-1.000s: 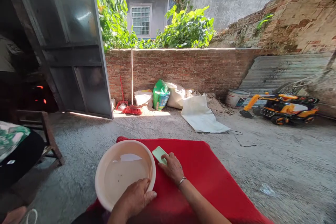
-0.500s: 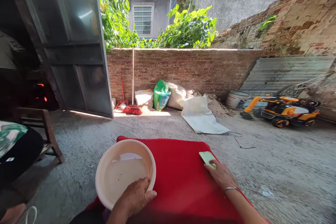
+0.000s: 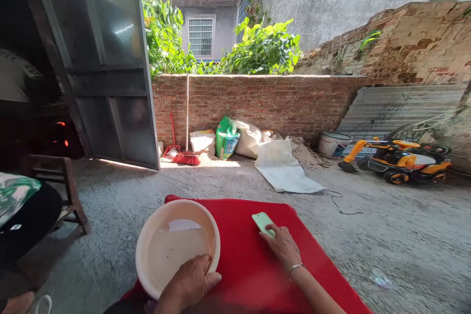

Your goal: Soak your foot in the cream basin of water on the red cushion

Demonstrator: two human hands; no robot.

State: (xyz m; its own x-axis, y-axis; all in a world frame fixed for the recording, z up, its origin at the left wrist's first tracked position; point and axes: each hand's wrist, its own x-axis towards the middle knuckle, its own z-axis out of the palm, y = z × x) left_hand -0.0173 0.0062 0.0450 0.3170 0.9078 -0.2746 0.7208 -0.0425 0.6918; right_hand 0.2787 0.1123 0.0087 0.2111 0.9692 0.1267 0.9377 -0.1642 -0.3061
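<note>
A pale pink plastic basin with water and a few dark specks in it rests at the left of a red cloth-covered surface. My left hand grips its near right rim, fingers inside and thumb outside. To the right, my right hand, with a bracelet at the wrist, holds the near end of a light green smartphone between thumb and fingers, low over the cloth. Whether the phone touches the cloth is hard to tell.
A person sits at the left edge near a wooden chair. A metal door stands behind. Along the brick wall are a red broom, sacks and a bucket. A toy excavator stands right.
My right hand has moved left with the phone, from the cloth's right edge toward its middle. My left hand stays on the basin rim. The view has tilted up slightly.
</note>
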